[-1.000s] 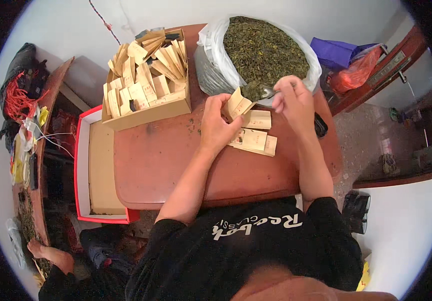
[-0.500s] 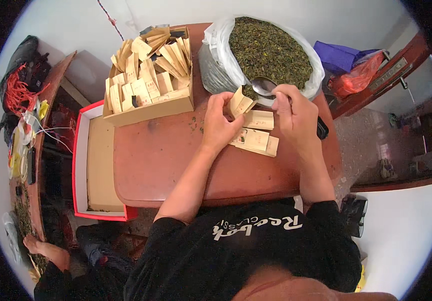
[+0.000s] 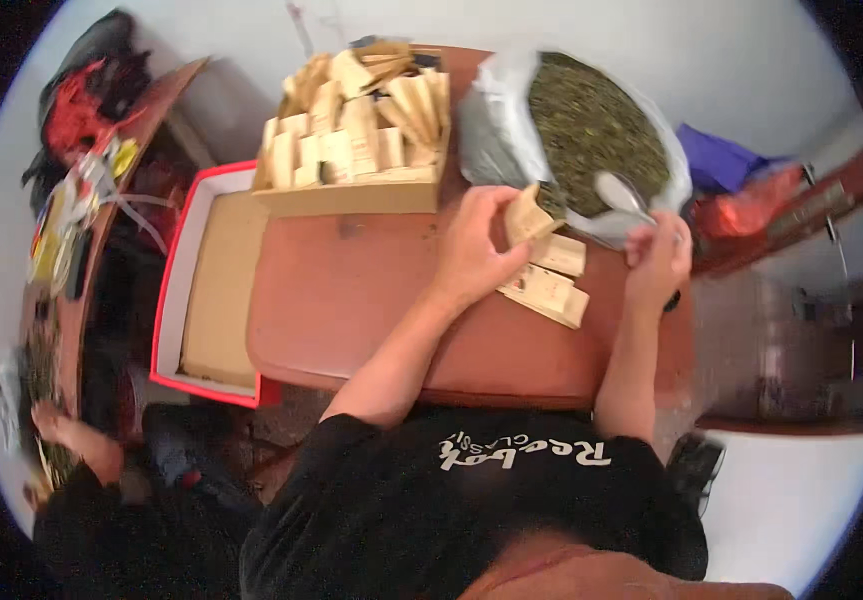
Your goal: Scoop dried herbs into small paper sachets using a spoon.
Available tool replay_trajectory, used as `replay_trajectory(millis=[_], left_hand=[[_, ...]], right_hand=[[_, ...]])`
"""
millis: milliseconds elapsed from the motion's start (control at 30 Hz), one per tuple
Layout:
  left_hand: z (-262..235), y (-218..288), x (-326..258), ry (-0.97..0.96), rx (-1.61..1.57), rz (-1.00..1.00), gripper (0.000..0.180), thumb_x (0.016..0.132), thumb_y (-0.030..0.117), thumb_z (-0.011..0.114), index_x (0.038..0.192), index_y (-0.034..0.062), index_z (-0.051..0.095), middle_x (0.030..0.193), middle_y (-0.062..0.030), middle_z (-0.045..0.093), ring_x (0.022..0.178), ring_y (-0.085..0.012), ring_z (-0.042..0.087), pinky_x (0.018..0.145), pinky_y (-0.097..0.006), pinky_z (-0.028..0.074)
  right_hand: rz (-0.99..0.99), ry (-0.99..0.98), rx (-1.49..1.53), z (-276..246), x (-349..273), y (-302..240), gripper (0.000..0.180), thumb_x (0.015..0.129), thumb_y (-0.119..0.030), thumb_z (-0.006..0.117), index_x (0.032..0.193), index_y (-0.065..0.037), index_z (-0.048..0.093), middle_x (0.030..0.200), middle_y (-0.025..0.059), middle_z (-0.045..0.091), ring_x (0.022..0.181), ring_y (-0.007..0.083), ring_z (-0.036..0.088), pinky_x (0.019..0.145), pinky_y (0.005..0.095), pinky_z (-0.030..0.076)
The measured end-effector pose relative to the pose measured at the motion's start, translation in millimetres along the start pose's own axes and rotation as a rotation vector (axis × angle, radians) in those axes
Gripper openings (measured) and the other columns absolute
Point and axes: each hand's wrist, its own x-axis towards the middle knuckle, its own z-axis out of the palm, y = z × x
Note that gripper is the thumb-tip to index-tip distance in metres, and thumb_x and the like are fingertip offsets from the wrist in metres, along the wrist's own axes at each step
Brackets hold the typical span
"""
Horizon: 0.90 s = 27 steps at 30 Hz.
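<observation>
My left hand (image 3: 476, 250) is closed around a small kraft paper bag (image 3: 525, 218), held upright with its mouth open and dark dried leaves at the top. In my right hand (image 3: 659, 258) is a metal spoon (image 3: 617, 190), its bowl above the near right part of the dried leaves (image 3: 596, 125). Those leaves fill a large white plastic sack (image 3: 496, 115) at the back of the table. Just beyond my left fingertips lie more flat paper bags (image 3: 548, 290) on the tabletop.
A carton (image 3: 351, 200) packed with many paper bags stands at the back left of the reddish table (image 3: 351, 320). Beside the table is a shallow red-rimmed box (image 3: 216, 290). Another person's foot (image 3: 76, 440) shows lower left. Purple (image 3: 716, 160) and red bags (image 3: 751, 215) sit right of the sack.
The spoon has moved right, away from the mouth of the paper bag, and my right hand with it. My left hand still holds the bag. The whole view has shifted and is blurred.
</observation>
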Motion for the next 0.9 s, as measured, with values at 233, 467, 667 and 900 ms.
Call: replay_trajectory(millis=[233, 467, 667, 900], left_hand=[[-109, 22, -26, 0.213, -0.029, -0.014, 0.050, 0.072, 0.006, 0.071, 0.120, 0.0040, 0.055, 0.117, -0.0121, 0.057, 0.107, -0.0249, 0.060, 0.093, -0.034, 0.051], [-280, -39, -43, 0.696, 0.293, -0.097, 0.047, 0.079, 0.004, 0.072, 0.122, 0.0040, 0.054, 0.122, -0.0112, 0.055, 0.108, -0.0230, 0.061, 0.087, -0.034, 0.055], [-373, -190, -32, 0.656, 0.423, -0.326, 0.049, 0.074, 0.013, 0.077, 0.116, 0.0014, 0.056, 0.112, -0.0144, 0.064, 0.102, -0.0260, 0.064, 0.085, -0.037, 0.053], [-378, -310, -4, 0.586, 0.657, -0.519, 0.050, 0.072, 0.015, 0.077, 0.115, -0.0009, 0.056, 0.107, -0.0192, 0.066, 0.101, -0.0334, 0.065, 0.088, -0.041, 0.051]], right_hand=[[0.044, 0.030, 0.173, -30, 18, 25, 0.022, 0.102, -0.020, 0.052, 0.104, 0.001, 0.058, 0.066, 0.0022, 0.053, 0.052, 0.0079, 0.044, 0.045, 0.0205, 0.032], [-0.013, -0.122, 0.272, -46, 32, 45, 0.028, 0.105, -0.024, 0.045, 0.110, 0.003, 0.052, 0.066, -0.0020, 0.041, 0.054, 0.0062, 0.036, 0.047, 0.0206, 0.028], [-0.020, -0.144, 0.413, -53, 43, 55, 0.028, 0.105, -0.026, 0.045, 0.106, 0.002, 0.051, 0.066, -0.0037, 0.034, 0.052, 0.0047, 0.027, 0.045, 0.0210, 0.019], [-0.058, -0.120, 0.431, -75, 46, 60, 0.026, 0.105, -0.026, 0.046, 0.108, -0.001, 0.055, 0.066, -0.0029, 0.034, 0.056, 0.0068, 0.031, 0.048, 0.0213, 0.023]])
